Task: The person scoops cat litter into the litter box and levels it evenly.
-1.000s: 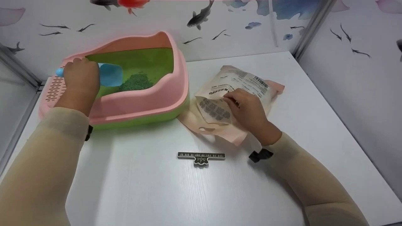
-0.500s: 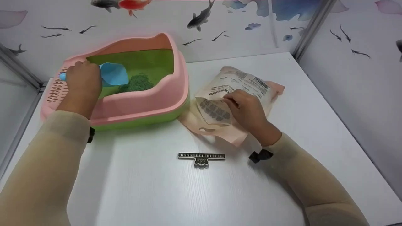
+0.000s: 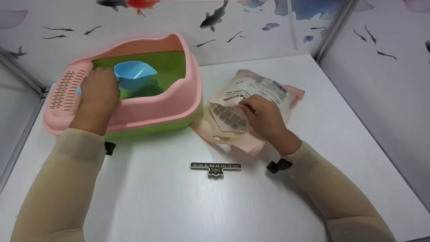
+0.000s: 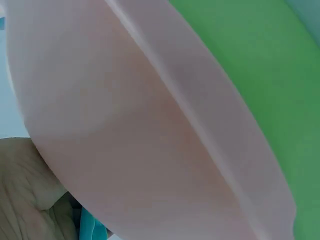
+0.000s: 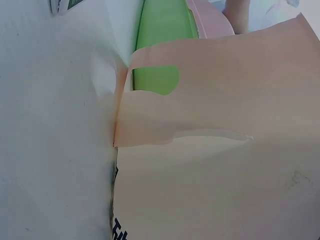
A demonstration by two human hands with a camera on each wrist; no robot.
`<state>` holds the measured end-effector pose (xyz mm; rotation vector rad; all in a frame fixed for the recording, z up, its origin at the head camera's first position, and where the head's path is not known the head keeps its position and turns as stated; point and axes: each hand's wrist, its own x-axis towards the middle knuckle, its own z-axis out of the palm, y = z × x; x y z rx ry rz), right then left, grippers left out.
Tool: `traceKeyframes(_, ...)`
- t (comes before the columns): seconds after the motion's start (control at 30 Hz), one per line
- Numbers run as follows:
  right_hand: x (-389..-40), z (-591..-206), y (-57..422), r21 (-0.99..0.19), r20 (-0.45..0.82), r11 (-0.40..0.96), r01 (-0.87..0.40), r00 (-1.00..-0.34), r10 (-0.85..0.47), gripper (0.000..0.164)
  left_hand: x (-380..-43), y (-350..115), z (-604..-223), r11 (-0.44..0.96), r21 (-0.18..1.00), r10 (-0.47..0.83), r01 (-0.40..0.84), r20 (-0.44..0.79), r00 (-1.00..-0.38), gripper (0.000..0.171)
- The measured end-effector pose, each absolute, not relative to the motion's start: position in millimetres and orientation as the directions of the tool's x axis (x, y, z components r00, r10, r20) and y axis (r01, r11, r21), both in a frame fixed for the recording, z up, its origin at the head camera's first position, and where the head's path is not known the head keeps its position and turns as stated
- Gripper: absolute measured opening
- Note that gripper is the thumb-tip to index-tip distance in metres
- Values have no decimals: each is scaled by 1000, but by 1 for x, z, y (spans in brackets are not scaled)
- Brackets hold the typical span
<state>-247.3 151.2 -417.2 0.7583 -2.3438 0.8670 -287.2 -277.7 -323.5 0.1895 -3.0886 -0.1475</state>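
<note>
In the head view my left hand [image 3: 100, 89] grips the handle of a light blue scoop [image 3: 134, 72] over the pink and green litter box [image 3: 161, 106]. Below the scoop, a heap of dark green granules [image 3: 149, 89] lies on the box floor, partly hidden by it. The left wrist view shows the left palm [image 4: 30, 185] with a strip of the blue scoop [image 4: 90, 227] beside the pink wall. On the right, my right hand [image 3: 265, 114] pinches the edge of a printed, pale peach bag [image 3: 255, 85] at its opening. The right wrist view shows the bag [image 5: 215, 95] and its handle hole.
A black and white clip [image 3: 215, 169] with a piano-key pattern lies on the white table [image 3: 188, 208], in front of the bag. Behind the box stands a wall [image 3: 174, 20] painted with fish. A slotted pink ledge [image 3: 63, 90] forms the box's left side.
My left hand has moved right and slightly toward me. The scoop has swung further over the granules, with its hollow now facing up. The right hand and the bag have stayed put.
</note>
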Motion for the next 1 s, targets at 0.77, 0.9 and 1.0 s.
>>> traceKeyframes(0.77, -247, -418, 150, -402, 618, 650, -645, -715, -327, 14, -252, -213, -343, 882, 457, -215, -113, 177, -961, 48)
traceKeyframes(0.9, -247, -418, 151, -401, 621, 651, -644, -714, -323, 13, -249, -206, -346, 870, 483, -215, -94, 203, -955, 47)
traceKeyframes(1.0, -247, -418, 152, -397, 621, 652, -647, -712, -329, 14, -246, -203, -349, 867, 490, -218, -86, 219, -951, 46)
